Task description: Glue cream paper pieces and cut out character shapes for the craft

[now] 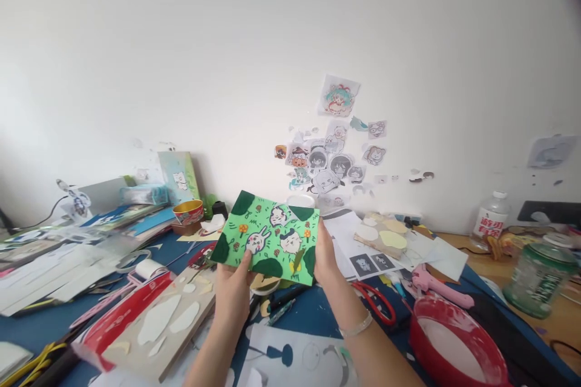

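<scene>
A bright green card (267, 239) with dark green patches, small flowers and white cartoon animals is held up above the desk, tilted a little. At its lower left edge, my left hand (236, 275) pinches it, thumb on the front and the other fingers behind. Around the right edge is my right hand (325, 251), its fingers mostly hidden behind the card. Beneath the card lie pens (281, 312) and a white sheet (290, 355) with blue shapes. Red-handled scissors (376, 302) rest to the right of my right wrist.
A red bowl (458, 341), pink tool (442, 290), green-lidded jar (540, 281) and bottle (490, 221) stand at right. Left are a board with paper cutouts (158, 320), a red packet (131, 308) and a small bowl (187, 213). Cartoon cutouts (339, 97) hang on the wall.
</scene>
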Available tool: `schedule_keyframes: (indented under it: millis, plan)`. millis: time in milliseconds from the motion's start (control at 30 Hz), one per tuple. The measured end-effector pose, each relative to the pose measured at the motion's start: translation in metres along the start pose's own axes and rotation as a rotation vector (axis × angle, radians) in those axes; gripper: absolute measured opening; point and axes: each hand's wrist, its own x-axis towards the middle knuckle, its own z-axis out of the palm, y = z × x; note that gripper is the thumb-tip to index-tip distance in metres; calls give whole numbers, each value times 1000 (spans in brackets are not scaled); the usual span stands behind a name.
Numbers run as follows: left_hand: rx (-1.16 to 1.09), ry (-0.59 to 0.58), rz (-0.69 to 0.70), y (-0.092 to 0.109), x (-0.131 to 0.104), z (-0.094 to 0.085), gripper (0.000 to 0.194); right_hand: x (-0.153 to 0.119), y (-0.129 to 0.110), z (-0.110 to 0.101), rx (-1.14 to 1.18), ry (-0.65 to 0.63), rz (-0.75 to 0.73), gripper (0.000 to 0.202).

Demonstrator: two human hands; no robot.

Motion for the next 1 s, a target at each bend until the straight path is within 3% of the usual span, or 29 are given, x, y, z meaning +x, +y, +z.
schedule_keyframes:
  millis: [133,233,333,400,567,833,1000]
  plan:
    - [14,57,-76,-4,-24,-9,48,-24,-8,-17,72,171,160,52]
    - [46,72,-156,-10,-40,-17,49,-41,-15,-35,-119,236,60,46]
    - [81,80,-233,-19,-57,-26,52,-57,-18,-46,-448,17,-221,39]
    - [85,78,-277,-26,-67,-31,53,-66,-17,-48,-580,-137,-303,34]
    - [85,66,-392,-42,-83,-43,48,-79,-5,-51,-649,-210,-304,8]
    - [142,178,-547,-45,-98,-53,51,-92,4,-56,-668,-455,-361,11]
    - [167,96,-490,-53,-104,-61,56,-98,9,-55,-700,-569,-316,16]
